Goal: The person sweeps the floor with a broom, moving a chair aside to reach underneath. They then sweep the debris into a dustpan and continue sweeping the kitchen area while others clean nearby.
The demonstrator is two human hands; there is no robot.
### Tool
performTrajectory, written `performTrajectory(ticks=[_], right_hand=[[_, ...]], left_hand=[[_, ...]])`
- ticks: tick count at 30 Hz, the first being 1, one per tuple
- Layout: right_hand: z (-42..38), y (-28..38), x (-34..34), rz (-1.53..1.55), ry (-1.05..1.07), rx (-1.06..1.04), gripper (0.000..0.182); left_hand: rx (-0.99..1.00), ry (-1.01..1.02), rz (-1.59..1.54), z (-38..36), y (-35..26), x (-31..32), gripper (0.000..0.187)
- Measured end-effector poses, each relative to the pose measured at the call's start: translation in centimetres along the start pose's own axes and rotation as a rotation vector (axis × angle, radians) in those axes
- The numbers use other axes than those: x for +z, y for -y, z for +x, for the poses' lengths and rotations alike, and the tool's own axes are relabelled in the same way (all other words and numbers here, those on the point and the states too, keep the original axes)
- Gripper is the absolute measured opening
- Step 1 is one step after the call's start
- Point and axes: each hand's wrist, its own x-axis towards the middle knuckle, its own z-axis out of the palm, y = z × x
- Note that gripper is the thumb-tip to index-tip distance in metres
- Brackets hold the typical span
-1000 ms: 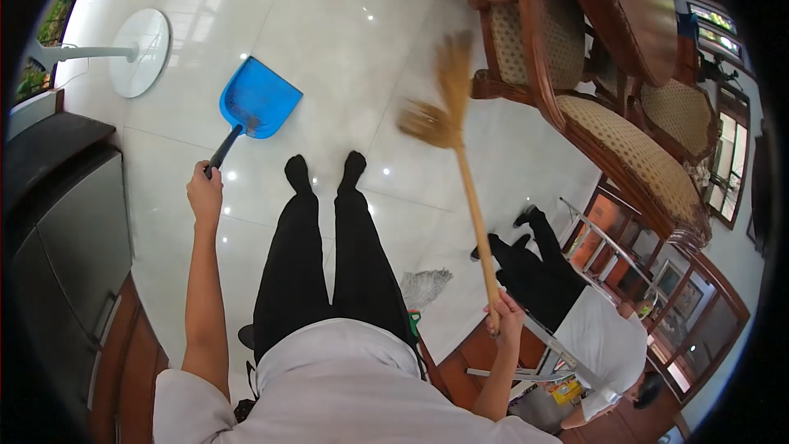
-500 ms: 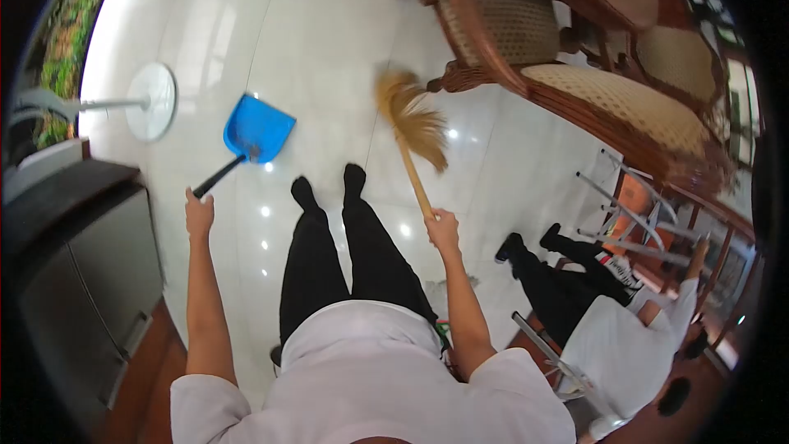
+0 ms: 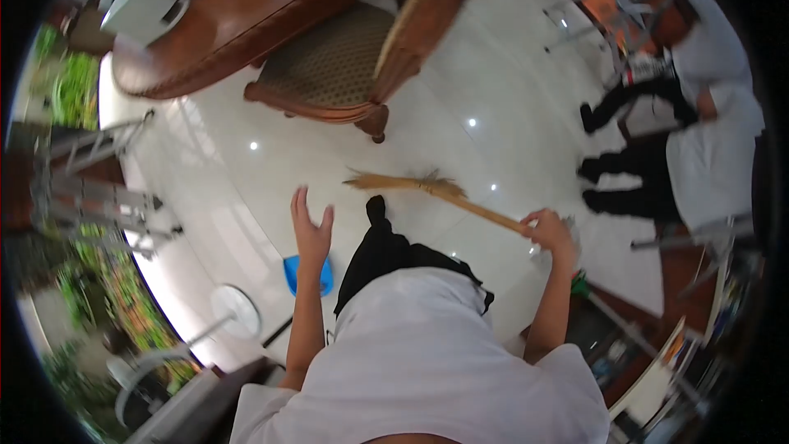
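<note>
My right hand (image 3: 549, 232) is closed round the wooden handle of a straw broom (image 3: 419, 185). The broom slants to the left, its bristle head in front of my foot. My left hand (image 3: 312, 230) is held out over the floor with fingers apart and nothing in it. Behind my left forearm a blue dustpan (image 3: 330, 278) lies on the floor, partly hidden by the arm. Its dark handle (image 3: 278, 330) points down and left, away from my hand.
A carved wooden chair (image 3: 325, 66) stands ahead by a long wooden table (image 3: 246, 0) with a white box (image 3: 144, 8). At left are a round white stand base (image 3: 236, 310) and a metal ladder (image 3: 99, 189). Two people (image 3: 707, 156) sit at right.
My left hand has let go of the dustpan, which now rests on the floor. My view has turned and moved toward the chair and table. The broom has swung crosswise, still in my right hand.
</note>
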Motion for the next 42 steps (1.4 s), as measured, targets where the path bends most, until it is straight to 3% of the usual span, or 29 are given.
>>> performTrajectory(ticks=[3,6,11,14,18,20,22,24,26,28,30,32,34,36,39,40,41,42], right_hand=[[-1.7,1.2,-1.0,0.108,-0.109,0.093,0.024],[-2.3,1.0,0.2,0.164,-0.203,0.129,0.025],[-0.4,0.5,0.2,0.258,-0.287,0.209,0.026],[2.2,-0.5,-0.5,0.300,-0.304,0.225,0.025],[7.9,-3.1,-3.0,0.283,-0.307,0.187,0.024],[10.7,-3.2,-5.3,0.173,-0.295,0.158,0.022],[12.6,-3.4,-7.6,0.130,-0.314,0.087,0.021],[14.0,-3.4,-10.3,0.095,-0.306,0.063,0.020],[14.3,-3.9,-12.8,0.109,-0.302,0.061,0.020],[13.6,-4.0,-15.9,0.188,-0.214,0.147,0.021],[12.8,-3.7,-18.5,0.212,-0.204,0.176,0.022],[12.3,-4.1,-20.4,0.248,-0.249,0.194,0.024],[11.9,-4.3,-21.9,0.265,-0.261,0.254,0.026],[11.9,-4.2,-22.9,0.256,-0.357,0.312,0.029],[17.5,-5.6,-20.6,0.221,-0.408,0.173,0.034],[21.1,-6.0,-18.9,0.264,-0.323,0.148,0.032],[26.5,-8.0,-15.1,0.235,-0.236,0.116,0.031],[30.6,-7.9,-11.9,0.125,-0.289,0.068,0.032]], left_hand=[[0.274,0.049,-0.096,8.5,-7.4,1.1,0.070],[0.380,0.013,-0.225,14.3,-12.9,2.2,0.078],[0.665,-0.273,-0.428,18.8,-21.9,3.9,0.081],[0.395,-0.107,-0.352,20.0,-24.7,3.7,0.074],[0.244,0.012,-0.225,19.9,-26.0,2.2,0.078],[0.241,0.042,0.251,19.8,-26.9,2.1,0.079],[0.156,0.041,0.240,19.8,-27.3,3.1,0.077],[-0.074,0.025,0.182,20.0,-27.9,3.2,0.071],[-0.044,-0.006,0.239,20.0,-28.5,3.8,0.070],[-0.001,-0.174,0.275,20.3,-29.2,4.5,0.061],[0.003,-0.135,0.214,21.2,-29.2,3.9,0.060],[-0.181,0.027,0.234,21.6,-29.3,3.1,0.063],[-0.178,0.015,0.256,21.4,-29.7,3.1,0.065],[0.100,-0.108,0.429,21.4,-29.4,3.1,0.069],[0.034,-0.068,0.344,21.9,-29.4,2.8,0.077],[0.029,-0.036,0.289,22.4,-29.3,2.9,0.078],[0.031,-0.032,0.275,22.7,-29.4,2.8,0.078],[0.109,-0.046,0.294,23.0,-29.5,2.5,0.079]])
